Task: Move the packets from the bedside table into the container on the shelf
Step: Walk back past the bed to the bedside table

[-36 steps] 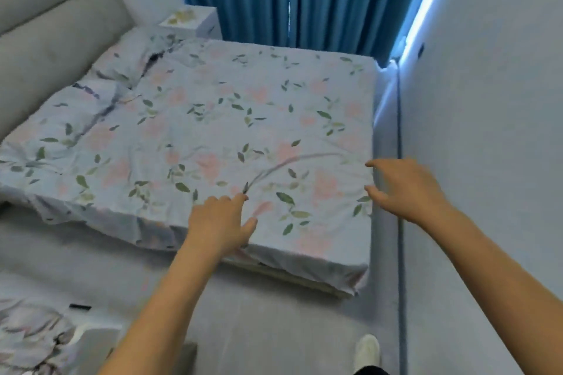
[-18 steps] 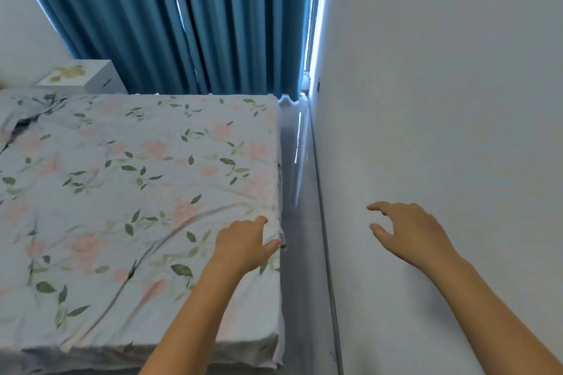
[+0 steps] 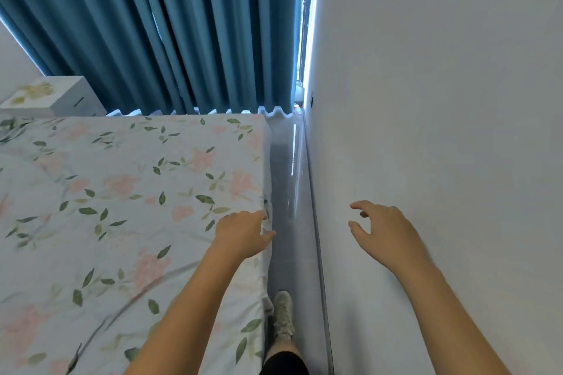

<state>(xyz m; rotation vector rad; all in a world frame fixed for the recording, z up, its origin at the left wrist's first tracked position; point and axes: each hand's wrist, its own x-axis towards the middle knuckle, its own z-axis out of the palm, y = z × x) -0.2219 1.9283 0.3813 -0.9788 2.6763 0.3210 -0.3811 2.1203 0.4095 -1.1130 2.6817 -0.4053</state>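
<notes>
Narrow floor strip (image 3: 286, 179) between bed (image 3: 122, 192) edge and wall (image 3: 426, 131), clear up to the curtain (image 3: 182, 30). Bedside table (image 3: 64, 97) stands beyond the bed's far corner, against the curtain; open air above the bed.

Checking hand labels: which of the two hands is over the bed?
The left hand, over the floral bed at its edge. The right hand is in front of the bare wall.

Bedside table (image 3: 51, 96) seemingly nearer, shoe (image 3: 282, 312) newly visible.
</notes>
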